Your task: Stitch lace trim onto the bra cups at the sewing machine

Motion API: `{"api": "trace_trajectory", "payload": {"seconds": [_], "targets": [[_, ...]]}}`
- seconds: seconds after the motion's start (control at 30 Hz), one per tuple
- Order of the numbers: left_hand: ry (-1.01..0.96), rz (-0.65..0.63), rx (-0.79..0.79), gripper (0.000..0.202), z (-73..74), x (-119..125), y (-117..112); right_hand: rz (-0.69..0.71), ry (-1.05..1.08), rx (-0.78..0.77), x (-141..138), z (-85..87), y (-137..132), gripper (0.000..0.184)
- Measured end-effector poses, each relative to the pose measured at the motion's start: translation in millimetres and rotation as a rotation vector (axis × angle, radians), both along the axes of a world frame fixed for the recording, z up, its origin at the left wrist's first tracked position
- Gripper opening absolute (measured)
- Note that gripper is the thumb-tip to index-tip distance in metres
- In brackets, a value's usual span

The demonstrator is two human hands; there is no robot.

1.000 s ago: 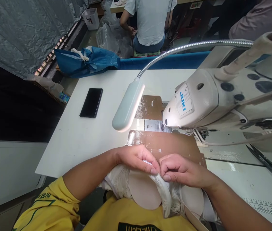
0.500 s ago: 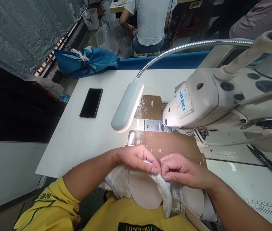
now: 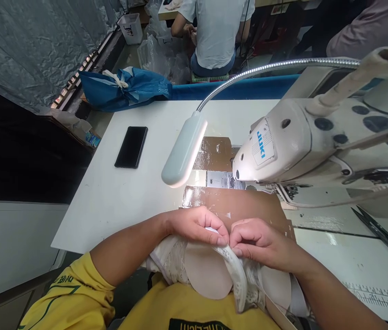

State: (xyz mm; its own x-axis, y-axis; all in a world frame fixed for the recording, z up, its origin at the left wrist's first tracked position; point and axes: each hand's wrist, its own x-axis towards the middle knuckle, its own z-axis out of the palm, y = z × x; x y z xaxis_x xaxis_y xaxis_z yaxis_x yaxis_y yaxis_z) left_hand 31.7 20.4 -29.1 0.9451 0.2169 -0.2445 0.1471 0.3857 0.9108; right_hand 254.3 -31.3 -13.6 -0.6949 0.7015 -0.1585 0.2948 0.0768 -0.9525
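The lamp [image 3: 183,153] and sewing machine head [image 3: 283,146] overhang the cardboard [image 3: 245,206] just ahead of the left hand [image 3: 194,224] and right hand [image 3: 259,240], leaving a low gap, while the table [image 3: 111,201] leftward lies open up to the phone [image 3: 131,146].

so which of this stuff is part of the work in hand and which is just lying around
In hand: lace trim, pinched by the left hand and right hand; beige bra cup under it; probably also the Juki sewing machine and gooseneck lamp.
Lying about: black phone, blue bag, black snips, all untouched.
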Motion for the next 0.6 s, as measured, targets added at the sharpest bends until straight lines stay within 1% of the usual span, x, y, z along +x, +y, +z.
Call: {"api": "trace_trajectory", "payload": {"seconds": [0.1,0.17,0.23,0.3,0.4,0.47,0.53,0.6], "targets": [[0.013,0.06,0.0,0.032,-0.6,0.3,-1.6,-0.129,-0.153,0.0,-1.3,10.1,-6.7,0.017],[0.017,0.105,-0.006,0.032,-1.0,0.7,-3.0,-0.186,-0.253,0.051,-3.5,19.9,-11.9,0.015],[0.009,0.137,-0.004,0.031,-1.2,1.2,-4.7,-0.22,-0.308,0.13,-7.3,31.0,-17.7,0.015],[-0.009,0.163,0.012,0.031,-1.2,1.8,-6.6,-0.238,-0.31,0.192,-12.2,41.2,-23.8,0.016],[-0.038,0.2,0.026,0.033,-1.6,2.7,-9.7,-0.231,-0.358,0.263,-20.9,48.3,-33.1,0.017],[-0.042,0.222,0.04,0.034,-2.1,3.1,-11.4,-0.235,-0.462,0.394,-26.7,45.0,-38.1,0.016],[-0.033,0.238,0.067,0.035,-2.2,3.3,-12.4,-0.253,-0.567,0.611,-32.1,37.7,-41.0,0.022],[-0.037,0.251,0.086,0.036,-1.1,3.3,-12.9,-0.292,-0.621,0.814,-37.0,31.7,-41.8,0.024]]}}
